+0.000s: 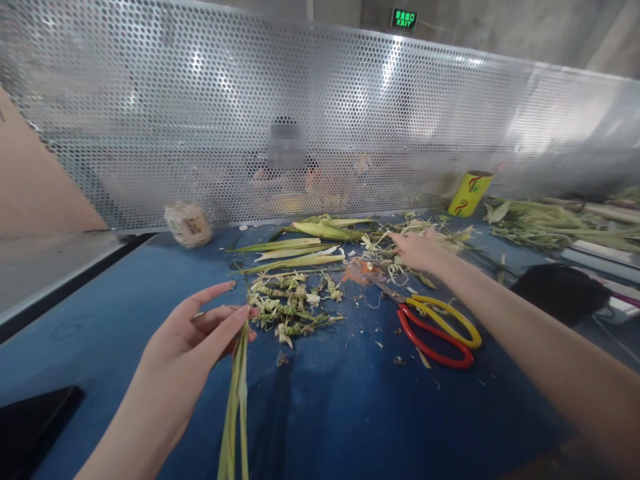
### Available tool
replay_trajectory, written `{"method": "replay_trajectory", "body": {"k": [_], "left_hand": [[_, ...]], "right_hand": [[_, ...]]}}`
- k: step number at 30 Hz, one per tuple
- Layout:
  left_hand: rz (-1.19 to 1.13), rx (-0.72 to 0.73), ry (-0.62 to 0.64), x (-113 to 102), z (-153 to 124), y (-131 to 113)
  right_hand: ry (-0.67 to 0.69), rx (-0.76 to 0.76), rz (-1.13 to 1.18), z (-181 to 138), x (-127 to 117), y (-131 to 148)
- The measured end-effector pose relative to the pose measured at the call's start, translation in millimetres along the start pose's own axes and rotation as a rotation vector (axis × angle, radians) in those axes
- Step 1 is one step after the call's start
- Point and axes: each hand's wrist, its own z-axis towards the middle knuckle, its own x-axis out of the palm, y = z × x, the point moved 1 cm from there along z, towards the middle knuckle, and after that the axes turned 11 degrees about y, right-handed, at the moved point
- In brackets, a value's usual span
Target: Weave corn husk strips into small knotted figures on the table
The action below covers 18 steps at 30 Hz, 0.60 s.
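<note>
Head view: my left hand point(197, 343) is pinching a few long green strips point(237, 407) between thumb and fingers, and they hang from the grip down past the near edge of what I see. My right hand point(417, 252) reaches across the blue table point(320, 427) to a heap of pale leafy scraps, fingers among the shreds; I cannot tell whether they close on anything. Just beyond my left fingertips lies a cluster of curled, knotted green pieces point(287, 310), with long flat leaves point(300, 250) laid out behind it. For containers, a yellow cylinder point(467, 197) with red and green print stands near the screen, tilted in my sight; its top shows a dark hollow, but I cannot see what, if anything, is inside. Over on the left, a pale roll-like bundle point(189, 225) sits on the table, seemingly in clear wrapping, its core too blurred to make out. Scissors point(403, 303) with one red and one yellow handle lie below my right forearm, blades toward the scraps. More leaves point(555, 223) are piled far right. Behind the perforated metal screen point(350, 87) a person point(286, 147) shows dimly.
</note>
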Motion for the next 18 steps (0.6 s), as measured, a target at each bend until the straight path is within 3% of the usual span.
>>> {"method": "replay_trajectory", "body": {"k": [9,18], "left_hand": [[0.022,-0.004,-0.010,-1.4,-1.7,-0.4],[-0.011,0.005,-0.037,-0.4,-1.2,0.5]], "right_hand": [[0.059,-0.136,-0.132,2.2,-2.7,4.5],[0.004,-0.225,-0.192,4.7,0.3,7.5]]}}
